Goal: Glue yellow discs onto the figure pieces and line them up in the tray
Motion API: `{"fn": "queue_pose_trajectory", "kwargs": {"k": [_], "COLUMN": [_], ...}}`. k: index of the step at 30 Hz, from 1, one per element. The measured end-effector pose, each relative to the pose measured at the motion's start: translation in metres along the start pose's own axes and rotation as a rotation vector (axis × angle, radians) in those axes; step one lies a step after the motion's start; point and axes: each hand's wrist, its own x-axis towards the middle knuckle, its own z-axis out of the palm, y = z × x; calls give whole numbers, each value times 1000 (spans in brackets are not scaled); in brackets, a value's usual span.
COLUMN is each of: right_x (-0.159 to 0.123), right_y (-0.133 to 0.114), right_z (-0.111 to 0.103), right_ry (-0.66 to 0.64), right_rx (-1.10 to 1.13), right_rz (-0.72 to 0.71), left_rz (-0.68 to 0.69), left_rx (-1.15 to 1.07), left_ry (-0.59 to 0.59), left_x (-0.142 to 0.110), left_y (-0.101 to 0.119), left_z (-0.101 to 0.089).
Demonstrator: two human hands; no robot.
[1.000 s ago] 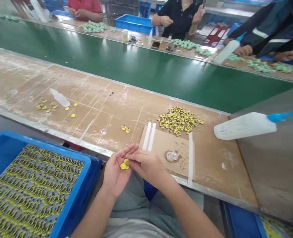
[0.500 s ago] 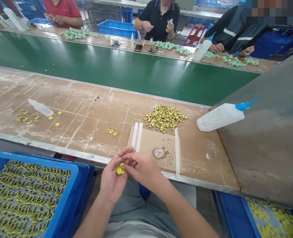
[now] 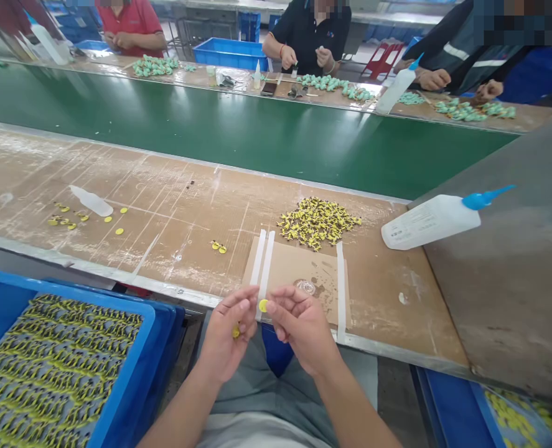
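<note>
My left hand (image 3: pixel 224 337) is in front of the table edge, its fingers curled around a small yellow disc (image 3: pixel 235 331). My right hand (image 3: pixel 302 331) pinches another yellow disc (image 3: pixel 263 305) at its fingertips, just above a white strip (image 3: pixel 262 274) on a cardboard sheet (image 3: pixel 299 274). A patch of clear glue (image 3: pixel 305 287) lies on the cardboard. Loose yellow-and-black pieces form a heap (image 3: pixel 318 223) beyond the sheet.
A blue crate (image 3: pixel 65 364) of yellow-and-black pieces stands at my left, and a white glue bottle (image 3: pixel 432 221) lies at right. Scattered yellow discs and a small bottle (image 3: pixel 91 201) lie on the table. Co-workers sit beyond a green conveyor belt (image 3: pixel 238 127).
My hands have moved apart. One yellow disc has gone from my left palm to my right fingertips. The view has shifted slightly.
</note>
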Motion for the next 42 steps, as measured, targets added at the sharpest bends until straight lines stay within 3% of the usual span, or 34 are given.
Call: {"fn": "queue_pose_trajectory", "kwargs": {"k": [3, 8, 12, 14, 16, 19, 20, 23, 26, 30, 35, 38, 42], "right_x": [-9, -15, -18, -18, -14, 9, 20, 56, 82, 100, 107, 105, 97], "right_y": [4, 16, 18, 10, -5, -35, -45, -67, -76, -81, -96, -104, -104], "right_z": [3, 11, 17, 11, -4, -46, -62, -103, -126, -139, -146, -149, -154], "right_ry": [22, 79, 124, 100, 132, 430, 451, 257, 82, -2, -13, -58, 42], "right_rx": [174, 380, 332, 157, -125, -727, -932, -1384, -1583, -1490, -1364, -1329, -1168], "right_rz": [68, 167, 137, 80, -90, -526, -616, -745, -739, -708, -496, -444, -442], "left_rz": [13, 99, 100, 95, 99, 101, 94, 66, 57, 47, 40, 36, 24], "left_rx": [114, 135, 58, -4, -73, -135, -140, -122, -108, -97, -97, -99, -99], "left_ry": [-65, 13, 46, 40, 51, 125, 158, 242, 280, 287, 295, 294, 294], "left_x": [-4, -4, -3, -1, 1, 7, 9, 14, 17, 18, 21, 23, 24], "left_y": [-7, -23, -29, -26, -18, -7, -4, -1, -2, -4, -5, -5, -6], "left_z": [-1, 0, 2, 5, 10, 12, 11, 7, 3, 1, 4, 6, 7]}}
